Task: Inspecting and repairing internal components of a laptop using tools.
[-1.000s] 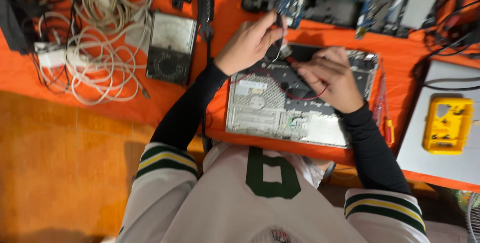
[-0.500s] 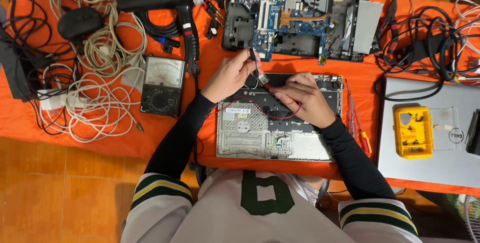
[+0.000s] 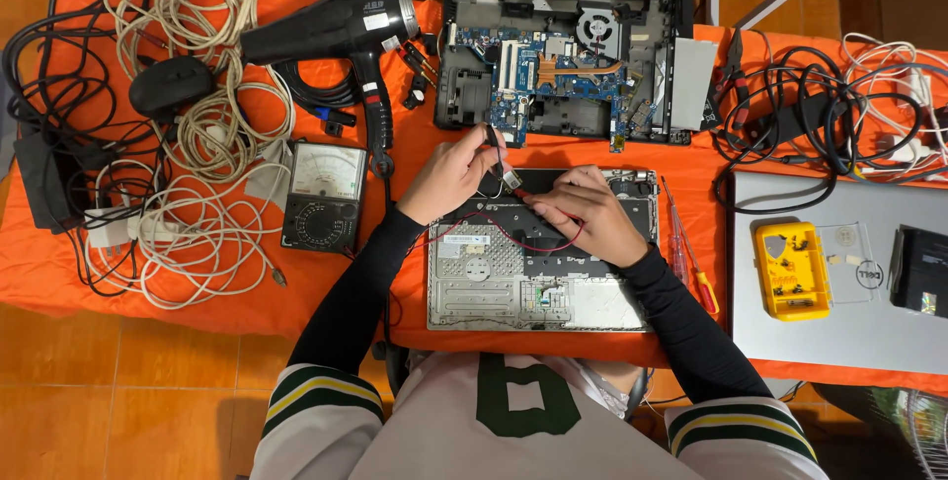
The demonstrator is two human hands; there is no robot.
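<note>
Our left hand (image 3: 449, 176) pinches a thin black tool (image 3: 493, 141) upright over the laptop panel (image 3: 538, 287). Right hand (image 3: 590, 215) rests on the panel, fingertips closed on a small part (image 3: 511, 181) at its top edge. Red wire (image 3: 513, 238) loops below. Motherboard (image 3: 563, 65) sits just behind; multimeter (image 3: 322, 198) left.

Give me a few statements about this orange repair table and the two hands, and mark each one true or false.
1. The left hand holds a thin dark probe. True.
2. The analog multimeter lies right of the yellow case. False: it lies far left of it.
3. The right hand rests on the opened laptop panel. True.
4. The black hair dryer is in the right hand. False: it lies on the cloth, untouched.
</note>
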